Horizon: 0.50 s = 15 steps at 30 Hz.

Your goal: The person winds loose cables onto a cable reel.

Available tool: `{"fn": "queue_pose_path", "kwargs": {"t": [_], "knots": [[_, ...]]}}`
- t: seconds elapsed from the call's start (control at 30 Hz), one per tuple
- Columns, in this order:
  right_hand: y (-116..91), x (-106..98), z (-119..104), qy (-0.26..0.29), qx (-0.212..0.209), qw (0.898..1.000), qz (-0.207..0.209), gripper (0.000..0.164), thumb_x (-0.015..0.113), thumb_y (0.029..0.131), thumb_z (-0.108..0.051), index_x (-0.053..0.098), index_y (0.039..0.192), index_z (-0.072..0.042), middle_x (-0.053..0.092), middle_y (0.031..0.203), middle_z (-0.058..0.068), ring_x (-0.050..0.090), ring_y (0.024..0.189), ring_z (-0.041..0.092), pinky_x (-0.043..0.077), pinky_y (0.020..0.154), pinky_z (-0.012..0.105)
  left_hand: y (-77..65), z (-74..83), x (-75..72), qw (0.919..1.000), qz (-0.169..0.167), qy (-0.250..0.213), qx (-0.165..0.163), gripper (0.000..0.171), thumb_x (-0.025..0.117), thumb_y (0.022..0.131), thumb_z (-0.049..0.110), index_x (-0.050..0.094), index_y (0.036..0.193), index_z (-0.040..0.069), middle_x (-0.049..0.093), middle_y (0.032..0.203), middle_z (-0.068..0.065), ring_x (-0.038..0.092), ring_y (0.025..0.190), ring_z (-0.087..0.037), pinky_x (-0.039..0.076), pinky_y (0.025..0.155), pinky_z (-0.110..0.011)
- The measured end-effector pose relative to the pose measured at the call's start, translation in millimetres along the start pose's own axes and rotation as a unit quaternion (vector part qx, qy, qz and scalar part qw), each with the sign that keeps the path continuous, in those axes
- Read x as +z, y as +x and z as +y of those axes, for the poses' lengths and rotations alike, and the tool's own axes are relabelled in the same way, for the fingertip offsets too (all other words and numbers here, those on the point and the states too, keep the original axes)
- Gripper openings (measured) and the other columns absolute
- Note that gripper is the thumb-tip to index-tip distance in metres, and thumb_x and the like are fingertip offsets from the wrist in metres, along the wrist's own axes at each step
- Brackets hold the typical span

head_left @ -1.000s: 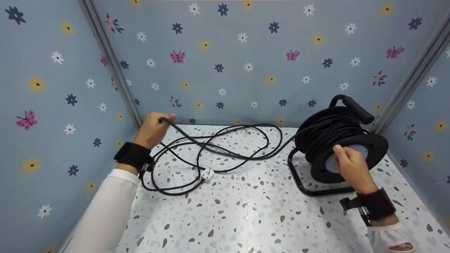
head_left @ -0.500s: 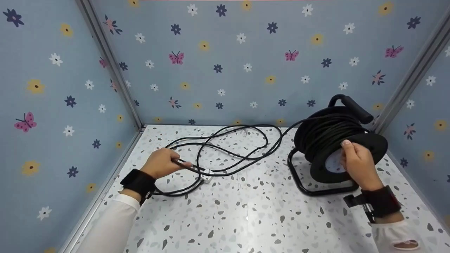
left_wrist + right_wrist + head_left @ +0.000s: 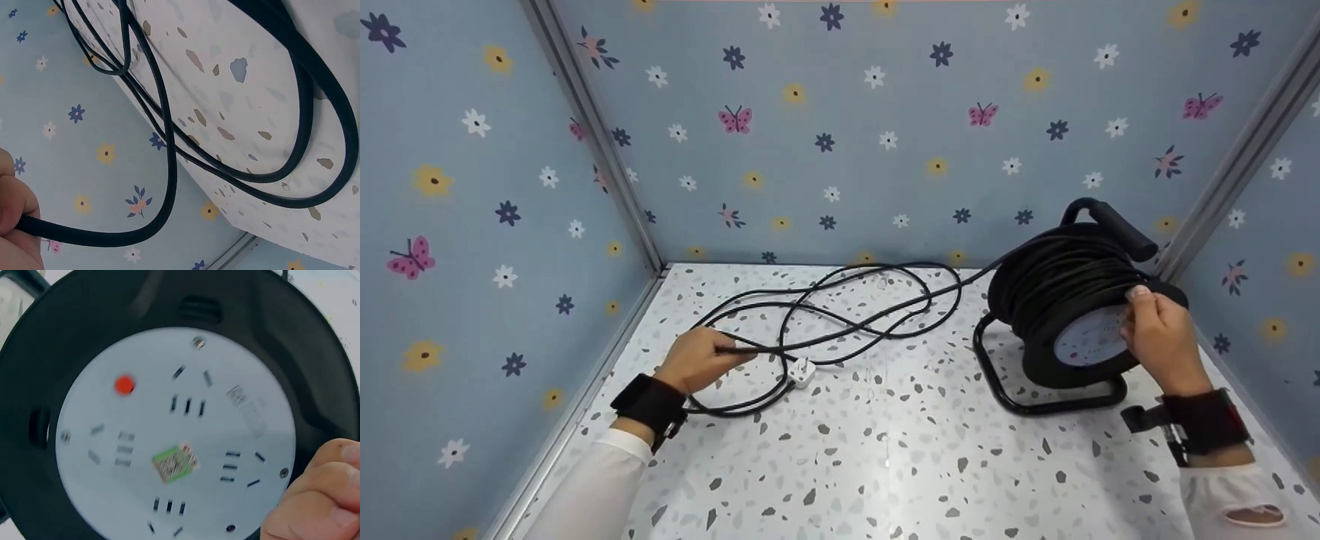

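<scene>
My left hand (image 3: 699, 360) grips a black cable (image 3: 907, 304), which runs above the loose loops to a cable reel (image 3: 1041, 358). In the left wrist view, the cable (image 3: 95, 239) comes out of the curled fingers (image 3: 17, 205) and bends upward. The reel stands at the right on a black tube frame (image 3: 1005, 397), with much cable wound round its drum. At the right of its disc, my right hand (image 3: 1164, 337) has its fingers curled; the part in its grasp is hidden. The reel's pale socket face (image 3: 214, 427) carries a red button (image 3: 124, 385).
A white plug (image 3: 801, 371) lies among loose cable loops on the speckled tabletop (image 3: 870, 465). Blue flowered panels (image 3: 885, 172) rise at the back and both sides. The reel's carrying handle (image 3: 1121, 229) points up near the right back corner.
My left hand has come down and slightly right with the cable, which now runs straighter to the reel. My right hand has moved right and up across the reel's disc, baring more of the pale face.
</scene>
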State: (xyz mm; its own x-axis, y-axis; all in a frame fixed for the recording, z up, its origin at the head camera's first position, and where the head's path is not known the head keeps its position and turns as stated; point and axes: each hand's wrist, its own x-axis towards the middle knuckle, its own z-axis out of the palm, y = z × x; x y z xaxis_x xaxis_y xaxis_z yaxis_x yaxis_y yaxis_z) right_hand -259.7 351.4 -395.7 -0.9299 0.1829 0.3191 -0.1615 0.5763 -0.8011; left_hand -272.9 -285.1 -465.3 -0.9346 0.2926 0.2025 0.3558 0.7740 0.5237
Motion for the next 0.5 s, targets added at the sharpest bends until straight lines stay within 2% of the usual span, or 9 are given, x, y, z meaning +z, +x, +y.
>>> {"fn": "queue_pose_path", "kwargs": {"t": [0.1,0.17,0.27,0.33,0.43,0.5], "knots": [[3.8,-5.4,3.0,-0.030,-0.001,0.999,0.011,0.057,0.035,0.118,-0.040,0.054,0.081,-0.002,0.047,0.054,-0.009,0.046,0.049,0.009,0.039,0.053,0.026,0.9,3.7,2.3,0.9996,-0.001,0.021,0.020,0.065,0.085,0.092,0.046,0.035,0.056,0.024,0.023,0.054,0.016,0.024,0.050,-0.005,0.025,0.057,-0.024],[6.0,-8.8,5.4,-0.042,-0.002,0.999,0.017,0.057,0.035,0.118,-0.041,0.054,0.080,-0.002,0.047,0.055,-0.009,0.047,0.050,0.010,0.039,0.054,0.027,0.4,5.7,3.6,0.9991,0.002,0.025,0.033,0.069,0.086,0.091,0.049,0.029,0.059,0.026,0.018,0.056,0.016,0.020,0.051,-0.004,0.022,0.058,-0.024],[8.1,-15.0,10.1,-0.046,0.002,0.999,0.018,0.057,0.034,0.118,-0.041,0.054,0.082,-0.002,0.047,0.057,-0.009,0.047,0.051,0.010,0.039,0.056,0.026,-1.8,6.1,4.7,0.9989,0.010,0.002,0.046,0.067,0.083,0.093,0.046,0.029,0.061,0.026,0.019,0.057,0.016,0.018,0.052,-0.002,0.021,0.059,-0.024],[8.7,-19.3,14.0,-0.046,0.005,0.999,0.019,0.057,0.034,0.118,-0.040,0.054,0.082,0.000,0.047,0.056,-0.009,0.047,0.051,0.009,0.039,0.056,0.025,-3.3,6.8,6.1,0.9973,0.030,-0.025,0.063,0.062,0.077,0.097,0.038,0.030,0.060,0.023,0.021,0.057,0.016,0.018,0.052,0.000,0.020,0.058,-0.023],[9.1,-26.1,19.8,-0.049,0.010,0.999,0.014,0.057,0.034,0.118,-0.038,0.055,0.081,-0.001,0.048,0.057,-0.009,0.047,0.051,0.009,0.039,0.056,0.025,-3.9,10.8,9.4,0.9902,0.073,-0.056,0.106,0.056,0.066,0.102,0.025,0.033,0.057,0.015,0.021,0.059,0.018,0.017,0.054,0.002,0.018,0.058,-0.022],[9.0,-30.1,23.2,-0.056,0.014,0.998,0.007,0.057,0.034,0.118,-0.038,0.055,0.080,-0.002,0.048,0.055,-0.008,0.047,0.049,0.009,0.040,0.054,0.025,-3.3,14.8,11.7,0.9844,0.095,-0.060,0.135,0.055,0.061,0.104,0.019,0.035,0.056,0.011,0.020,0.060,0.019,0.016,0.054,0.003,0.015,0.057,-0.021]]}}
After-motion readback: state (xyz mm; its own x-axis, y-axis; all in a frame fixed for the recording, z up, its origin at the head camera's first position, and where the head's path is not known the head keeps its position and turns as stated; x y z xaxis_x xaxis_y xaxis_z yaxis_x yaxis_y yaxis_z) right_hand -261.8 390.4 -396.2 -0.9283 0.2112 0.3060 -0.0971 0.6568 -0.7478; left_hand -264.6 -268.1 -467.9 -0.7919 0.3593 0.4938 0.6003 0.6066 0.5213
